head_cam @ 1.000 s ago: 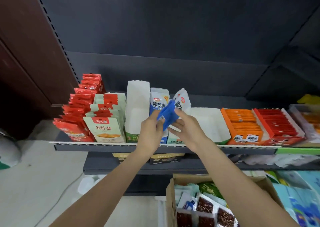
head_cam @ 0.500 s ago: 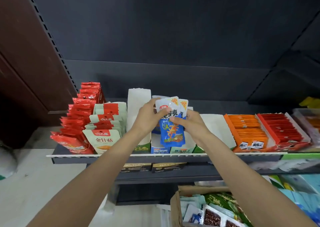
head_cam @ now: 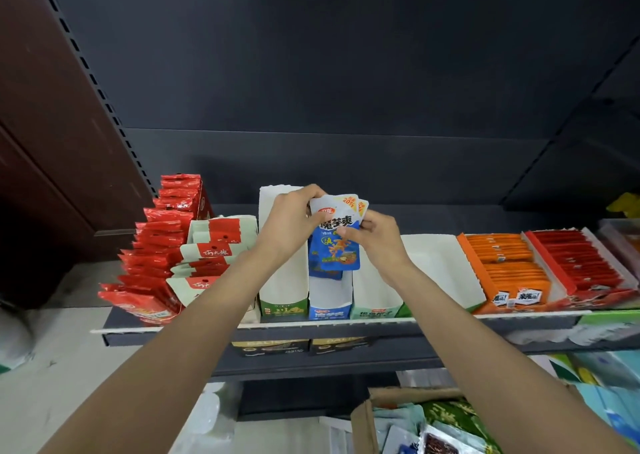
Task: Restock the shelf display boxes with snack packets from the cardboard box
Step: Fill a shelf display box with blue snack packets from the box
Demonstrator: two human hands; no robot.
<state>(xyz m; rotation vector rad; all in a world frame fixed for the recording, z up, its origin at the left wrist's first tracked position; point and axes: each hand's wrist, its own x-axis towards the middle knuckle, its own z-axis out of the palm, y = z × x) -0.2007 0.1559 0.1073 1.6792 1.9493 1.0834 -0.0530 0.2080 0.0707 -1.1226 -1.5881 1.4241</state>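
Note:
Both hands hold a small stack of blue-and-white snack packets [head_cam: 337, 239] upright over the blue-fronted display box [head_cam: 329, 297] in the middle of the shelf. My left hand [head_cam: 292, 223] grips the stack's left edge and top corner. Pinching the right edge is my right hand [head_cam: 372, 237]. The packets' lower ends dip into the box's open top. At the bottom right stands the cardboard box [head_cam: 363, 419], open, with more packets inside.
A green-fronted display box [head_cam: 284, 273] stands left of the blue one, another [head_cam: 375, 297] to its right. Red packets [head_cam: 156, 256] and white-red packets [head_cam: 211, 249] fill the shelf's left; orange [head_cam: 505, 266] and red [head_cam: 581, 263] trays sit right. The shelf rail [head_cam: 242, 329] runs in front.
The packets, first tilted flat between my hands, now stand upright facing me and sit lower over the blue box. The view has tilted up, so the shelf appears lower.

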